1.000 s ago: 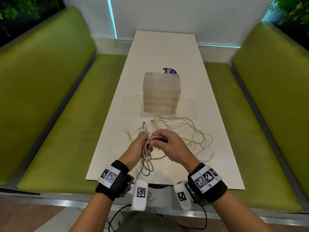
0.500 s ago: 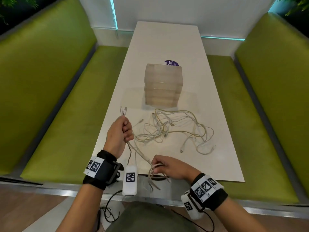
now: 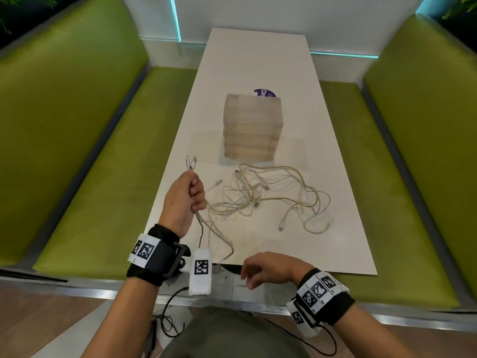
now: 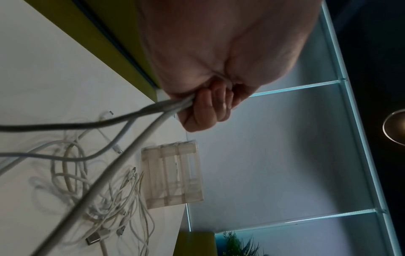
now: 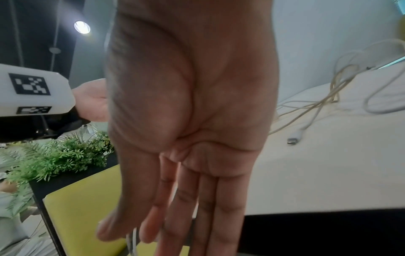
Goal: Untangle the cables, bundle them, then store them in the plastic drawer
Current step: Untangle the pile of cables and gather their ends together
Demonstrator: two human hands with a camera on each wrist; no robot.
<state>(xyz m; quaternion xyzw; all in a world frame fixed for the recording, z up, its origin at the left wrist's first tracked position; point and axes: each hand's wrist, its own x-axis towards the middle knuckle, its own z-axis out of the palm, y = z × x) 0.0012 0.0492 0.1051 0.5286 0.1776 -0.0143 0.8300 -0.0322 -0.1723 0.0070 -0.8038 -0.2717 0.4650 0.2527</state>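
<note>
Since half a second ago the right hand [image 3: 268, 268] has let go of the loop it was pinching near the front edge, so it now hovers there with fingers [image 5: 210, 207] straight, close together and holding nothing — the right wrist view shows the bare palm clearly. Left hand [image 3: 184, 200] hasn't really budged: it's raised over the left edge of the long white tabletop [image 3: 258, 63], fingers [image 4: 203, 110] curled tight round a doubled-up white charging cable [image 3: 206, 228], with its two metal plugs sticking up out of the top of the fist and the rest trailing down toward the front edge. Just to the right sits the loose tangle of white and yellowish cables [image 3: 271, 195], sprawled flat on the tabletop, well apart from the right hand. Behind that tangle stands the small translucent plastic drawer unit [image 3: 252, 130], every drawer pushed in as far as I can tell, and a round purple sticker [image 3: 264, 93] peeks out from behind its top. Green padded benches [image 3: 77, 125] run along both sides — black wrist straps with square-patterned tags on both arms.
</note>
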